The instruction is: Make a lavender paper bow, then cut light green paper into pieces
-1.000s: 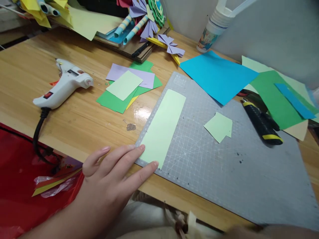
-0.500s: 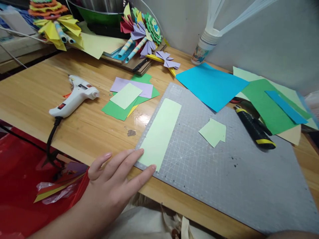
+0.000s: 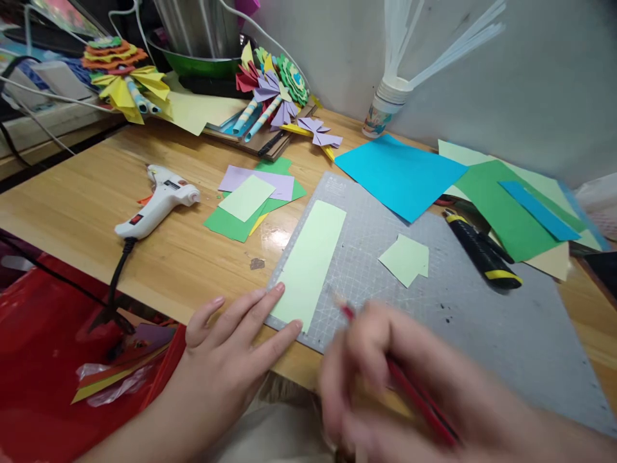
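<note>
My left hand lies with its fingers spread, two fingertips on the lower end of a pale green paper strip. The strip lies along the left edge of a grey cutting mat. Over the mat's near edge, my right hand, blurred, is closed round a red pencil, its tip towards the strip and seemingly above the mat. A small pale green cut piece rests farther right on the mat.
A white glue gun and stacked paper pieces lie left. Blue paper, a black-yellow cutter and green sheets are right. Behind stand a cup and paper crafts. A red bag is at lower left.
My right hand has come in from the lower right with the red pencil. My left hand stays on the strip. The view has shifted slightly.
</note>
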Available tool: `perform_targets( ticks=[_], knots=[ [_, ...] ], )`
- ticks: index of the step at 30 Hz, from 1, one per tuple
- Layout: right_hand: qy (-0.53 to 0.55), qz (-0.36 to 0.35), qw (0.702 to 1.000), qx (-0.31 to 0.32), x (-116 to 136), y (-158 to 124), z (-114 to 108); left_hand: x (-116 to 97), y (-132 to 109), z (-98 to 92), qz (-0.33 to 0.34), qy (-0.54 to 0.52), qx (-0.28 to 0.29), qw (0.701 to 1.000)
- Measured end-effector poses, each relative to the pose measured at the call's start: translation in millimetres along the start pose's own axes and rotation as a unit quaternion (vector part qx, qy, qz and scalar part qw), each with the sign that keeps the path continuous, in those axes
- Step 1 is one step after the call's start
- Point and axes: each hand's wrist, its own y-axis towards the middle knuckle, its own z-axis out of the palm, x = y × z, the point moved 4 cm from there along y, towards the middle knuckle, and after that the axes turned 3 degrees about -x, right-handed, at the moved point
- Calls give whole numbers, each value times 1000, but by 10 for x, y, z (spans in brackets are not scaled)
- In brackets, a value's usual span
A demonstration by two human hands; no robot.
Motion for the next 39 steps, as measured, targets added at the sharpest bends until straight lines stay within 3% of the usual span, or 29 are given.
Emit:
perform_targets(
  ticks=[3, 6, 12, 17, 22, 26, 28, 30, 32, 34, 36, 39],
  knots=[
    [-163, 37, 980, -107, 382, 545, -254, -9, 13, -55, 9, -6, 35, 999],
    [-226, -1, 970, -93, 566, 739, -311, 11, 54, -121, 18, -15, 67, 997],
    [-339, -72, 938, -7, 522, 608, -158, 114, 199, -200, -63, 0, 39, 997],
    [-424, -80, 901, 49, 441, 573, -50, 114, 244, -195, -83, 5, 36, 996],
    [-412, -100, 904, 58, 399, 520, -10, 113, 176, -187, -87, 0, 39, 995],
    [-307, -89, 947, 19, 361, 478, -57, 97, 186, -196, -109, -25, 30, 993],
    [-189, -73, 977, -64, 365, 462, -140, 73, 218, -235, -130, -71, 5, 989],
    [-8, -58, 987, -150, 384, 447, -230, 58, 252, -282, -171, -171, -20, 970],
    [196, -38, 964, -175, 405, 454, -273, 68, 281, -307, -237, -307, -22, 922],
    [342, -10, 927, -153, 430, 482, -274, 84, 308, -309, -300, -422, 2, 856],
    [413, 16, 900, -141, 433, 508, -280, 101, 342, -314, -337, -487, 33, 805],
    [457, 37, 877, -145, 377, 533, -305, 128, 403, -335, -354, -526, 64, 771]
  ],
)
